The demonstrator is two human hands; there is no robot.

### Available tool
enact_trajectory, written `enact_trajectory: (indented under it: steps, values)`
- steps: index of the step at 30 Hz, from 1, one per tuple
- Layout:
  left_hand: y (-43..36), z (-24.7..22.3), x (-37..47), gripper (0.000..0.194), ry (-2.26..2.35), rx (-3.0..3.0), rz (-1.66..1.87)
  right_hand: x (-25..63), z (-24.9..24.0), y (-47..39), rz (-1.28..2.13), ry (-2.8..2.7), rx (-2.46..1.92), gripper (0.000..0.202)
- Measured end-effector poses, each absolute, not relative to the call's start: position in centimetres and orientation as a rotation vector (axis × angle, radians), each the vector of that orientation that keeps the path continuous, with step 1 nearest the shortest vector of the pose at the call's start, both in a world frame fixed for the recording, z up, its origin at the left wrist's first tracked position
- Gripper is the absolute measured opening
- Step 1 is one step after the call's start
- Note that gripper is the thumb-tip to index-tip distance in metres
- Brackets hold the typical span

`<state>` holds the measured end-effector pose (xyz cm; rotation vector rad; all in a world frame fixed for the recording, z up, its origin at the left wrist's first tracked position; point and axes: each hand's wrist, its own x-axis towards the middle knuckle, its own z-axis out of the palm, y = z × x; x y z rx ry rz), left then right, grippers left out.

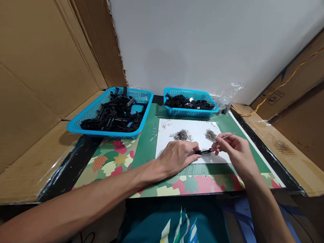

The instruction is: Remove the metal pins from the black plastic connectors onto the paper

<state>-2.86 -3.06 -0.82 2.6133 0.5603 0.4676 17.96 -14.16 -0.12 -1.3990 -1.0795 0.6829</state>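
My left hand rests on the white sheet, its thumb and fingers closed on one end of a narrow black plastic part. Between the fingertips of my right hand is a thin metal tool that looks like tweezers, slanting up to the right. The right fingertips are close to the other end of the black part; whether they touch it I cannot tell. A pile of tiny metal pieces lies just beyond my left hand. A smaller pile of tiny metal pieces sits beside the right fingertips.
A large blue basket of black plastic parts stands at the left, and a smaller blue basket of black pieces at the back. Right of it lies a clear plastic bag. The white sheet covers a green mat. Cardboard walls flank the table.
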Motion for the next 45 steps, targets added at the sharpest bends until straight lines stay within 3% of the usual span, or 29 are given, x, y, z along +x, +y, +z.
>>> enact_trajectory:
  steps: [9,33,39,45]
  values:
    - [-3.1,-1.4,-2.6,0.014,0.514,2.708,0.57,16.4,1.4,-14.3,0.553,-1.573,-1.646,0.017]
    - [-3.8,-1.8,-2.3,0.013,0.523,2.731,0.648,16.1,1.6,-14.1,0.466,-1.715,-1.704,0.013]
    - [-3.5,-1.4,-2.3,0.011,0.548,2.64,0.618,15.8,1.3,-14.1,0.468,-1.634,-1.7,0.013]
    - [-3.6,-1.3,-2.7,0.017,0.506,2.532,0.737,16.3,-0.3,-15.1,0.293,-1.041,-1.488,0.024]
